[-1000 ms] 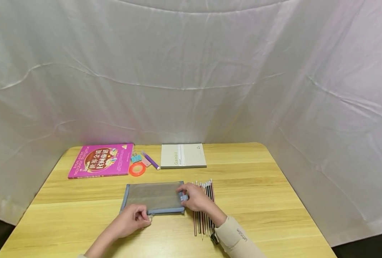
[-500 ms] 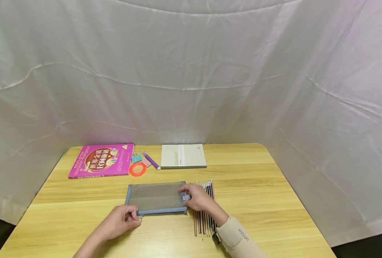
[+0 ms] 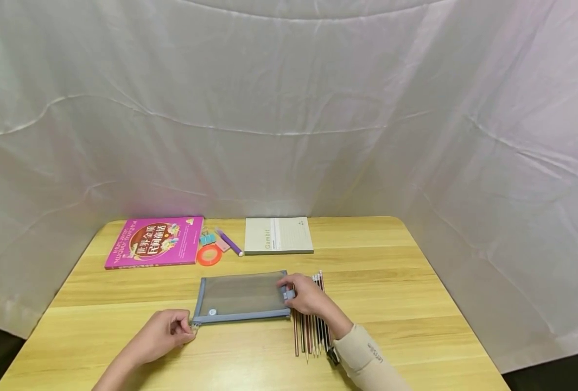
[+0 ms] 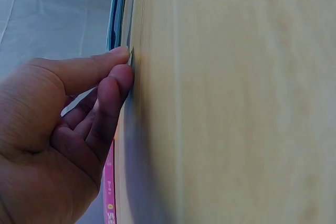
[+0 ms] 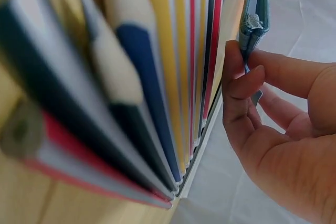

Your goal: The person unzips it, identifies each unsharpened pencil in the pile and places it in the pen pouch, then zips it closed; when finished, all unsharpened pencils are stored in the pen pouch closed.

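A mesh zipper pouch (image 3: 245,293) with blue-grey edging lies flat at the middle of the table, its zipper edge toward me. My left hand (image 3: 164,334) pinches the zipper pull (image 3: 195,327) between thumb and forefinger at the pouch's near left corner. At the opposite end, my right hand (image 3: 308,296) pinches the small blue tab on the pouch's right edge; the right wrist view shows thumb and fingers meeting on that edge (image 5: 254,30). Several striped pencils (image 3: 313,336) lie side by side under and beside the right hand, which hides part of them.
Along the back lie a pink book (image 3: 157,241), an orange tape roll (image 3: 209,254), a teal binder clip (image 3: 207,239), a pink eraser (image 3: 222,245), a purple marker (image 3: 230,242) and a notebook (image 3: 279,236). Pale curtains (image 3: 289,108) enclose the table (image 3: 391,304).
My left hand has moved left with the zipper pull, along the zipper to the pouch's left corner. The pouch and my right hand have shifted slightly right, over the pencils' edge.
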`<move>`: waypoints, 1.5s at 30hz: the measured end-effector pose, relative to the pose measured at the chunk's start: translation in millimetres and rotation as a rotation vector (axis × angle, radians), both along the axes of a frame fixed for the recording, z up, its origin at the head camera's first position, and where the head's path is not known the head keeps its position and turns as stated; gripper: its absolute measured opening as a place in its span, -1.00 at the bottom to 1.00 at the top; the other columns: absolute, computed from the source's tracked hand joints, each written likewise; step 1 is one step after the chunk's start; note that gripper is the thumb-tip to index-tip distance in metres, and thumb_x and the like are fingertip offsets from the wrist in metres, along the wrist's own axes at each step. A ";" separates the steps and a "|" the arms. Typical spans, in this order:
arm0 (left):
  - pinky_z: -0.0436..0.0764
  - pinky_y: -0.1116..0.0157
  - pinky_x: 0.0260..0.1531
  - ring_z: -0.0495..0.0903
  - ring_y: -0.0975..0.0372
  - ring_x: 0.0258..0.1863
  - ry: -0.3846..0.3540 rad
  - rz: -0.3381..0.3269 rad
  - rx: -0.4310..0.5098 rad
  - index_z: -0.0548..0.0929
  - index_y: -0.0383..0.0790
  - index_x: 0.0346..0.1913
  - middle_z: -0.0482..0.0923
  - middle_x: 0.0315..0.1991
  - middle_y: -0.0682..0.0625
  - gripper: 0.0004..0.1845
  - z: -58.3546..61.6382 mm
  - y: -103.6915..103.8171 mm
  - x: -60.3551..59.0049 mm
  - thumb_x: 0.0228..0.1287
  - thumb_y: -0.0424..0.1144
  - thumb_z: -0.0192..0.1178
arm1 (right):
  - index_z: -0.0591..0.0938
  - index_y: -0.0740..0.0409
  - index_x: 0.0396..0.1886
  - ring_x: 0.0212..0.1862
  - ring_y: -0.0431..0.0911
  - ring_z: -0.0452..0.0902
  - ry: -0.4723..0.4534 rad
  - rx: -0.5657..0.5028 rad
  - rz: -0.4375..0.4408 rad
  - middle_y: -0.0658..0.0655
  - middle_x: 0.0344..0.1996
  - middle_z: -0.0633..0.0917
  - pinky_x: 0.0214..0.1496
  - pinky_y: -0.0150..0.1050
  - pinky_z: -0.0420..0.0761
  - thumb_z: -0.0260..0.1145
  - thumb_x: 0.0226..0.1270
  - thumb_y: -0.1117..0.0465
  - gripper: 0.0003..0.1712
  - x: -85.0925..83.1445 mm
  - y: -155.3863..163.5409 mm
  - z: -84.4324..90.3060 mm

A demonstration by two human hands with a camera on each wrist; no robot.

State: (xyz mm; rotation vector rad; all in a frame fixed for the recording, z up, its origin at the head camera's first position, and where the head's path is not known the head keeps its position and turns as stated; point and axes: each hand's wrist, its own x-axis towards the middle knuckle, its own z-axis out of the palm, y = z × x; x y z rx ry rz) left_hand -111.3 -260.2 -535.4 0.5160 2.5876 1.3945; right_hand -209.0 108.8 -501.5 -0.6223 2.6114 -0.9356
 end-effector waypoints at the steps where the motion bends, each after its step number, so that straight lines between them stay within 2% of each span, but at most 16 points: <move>1: 0.59 0.42 -0.50 0.51 0.46 -0.51 0.005 0.003 -0.006 0.58 -0.08 -0.45 0.56 -0.50 0.17 -0.76 0.1 -0.8 0.2 0.23 -0.33 0.46 | 0.69 0.23 0.15 -0.22 -0.09 0.43 0.001 -0.005 -0.003 0.06 -0.24 0.58 -0.23 -0.24 0.51 0.49 0.16 0.47 -0.50 -0.2 0.8 -0.4; 5: 0.53 0.44 -0.49 0.46 0.47 -0.50 0.010 0.018 -0.036 0.56 -0.07 -0.46 0.51 -0.50 0.19 -0.75 1.4 -4.5 0.7 0.23 -0.33 0.46 | 0.69 0.24 0.15 -0.25 -0.10 0.43 -0.008 -0.022 -0.009 0.04 -0.26 0.57 -0.25 -0.27 0.49 0.47 0.15 0.49 -0.48 -0.8 3.1 -2.2; 12: 0.55 0.44 -0.49 0.48 0.46 -0.51 -0.030 0.016 -0.038 0.58 -0.10 -0.44 0.54 -0.48 0.16 -0.77 2.2 -9.0 -1.0 0.26 -0.32 0.45 | 0.68 0.25 0.17 -0.23 -0.09 0.44 -0.011 -0.025 -0.010 0.07 -0.23 0.58 -0.25 -0.27 0.53 0.48 0.16 0.48 -0.48 -0.9 1.3 1.7; 33: 0.54 0.44 -0.49 0.49 0.46 -0.52 -0.020 0.009 -0.049 0.59 -0.09 -0.45 0.56 -0.50 0.18 -0.77 3.9 -7.8 -3.3 0.23 -0.33 0.46 | 0.68 0.24 0.17 -0.22 -0.09 0.41 -0.010 -0.010 -0.016 0.05 -0.25 0.56 -0.25 -0.26 0.48 0.48 0.18 0.47 -0.48 -1.4 1.8 -1.4; 45: 0.57 0.43 -0.48 0.50 0.45 -0.50 -0.067 0.008 -0.037 0.61 -0.11 -0.43 0.59 -0.47 0.15 -0.80 4.3 -8.3 -3.7 0.25 -0.33 0.45 | 0.69 0.22 0.16 -0.18 -0.08 0.44 0.017 0.002 -0.006 0.07 -0.21 0.58 -0.18 -0.23 0.54 0.49 0.19 0.44 -0.50 -1.3 1.5 -2.8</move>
